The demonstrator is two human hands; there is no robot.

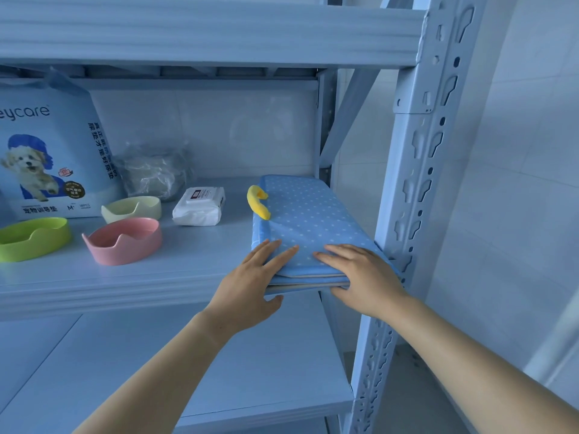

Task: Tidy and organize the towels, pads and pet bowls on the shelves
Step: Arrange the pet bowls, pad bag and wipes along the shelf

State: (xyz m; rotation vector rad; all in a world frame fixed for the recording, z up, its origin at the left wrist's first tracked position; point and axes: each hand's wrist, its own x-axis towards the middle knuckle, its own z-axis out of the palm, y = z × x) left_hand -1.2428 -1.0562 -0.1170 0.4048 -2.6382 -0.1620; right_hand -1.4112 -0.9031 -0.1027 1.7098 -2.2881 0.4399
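Your left hand [250,278] and right hand [360,275] are both on the folded pad [308,220], a blue one with white dots. It lies at the right end of the middle shelf [194,261], close against the upright post [416,189], and its near edge juts a little past the front lip of the shelf.

Your left hand lies with straight fingers on top of the near left corner, and the thumb sits under the overhanging edge, so it pinches the pad. Your right hand rests flat on the near right corner, fingers stretched out and pointing left; you cannot tell where its thumb lies.

A yellow curved piece [258,202] lies at the pad's left edge. Just left of it is a white wipes pack [199,206]. Further left are the pink bowl [123,241], the pale bowl [131,208] behind it, and the green bowl [31,238] at the frame's edge. Behind them stands the pet pad bag [53,151], with a crumpled clear plastic bag [153,173] beside it.
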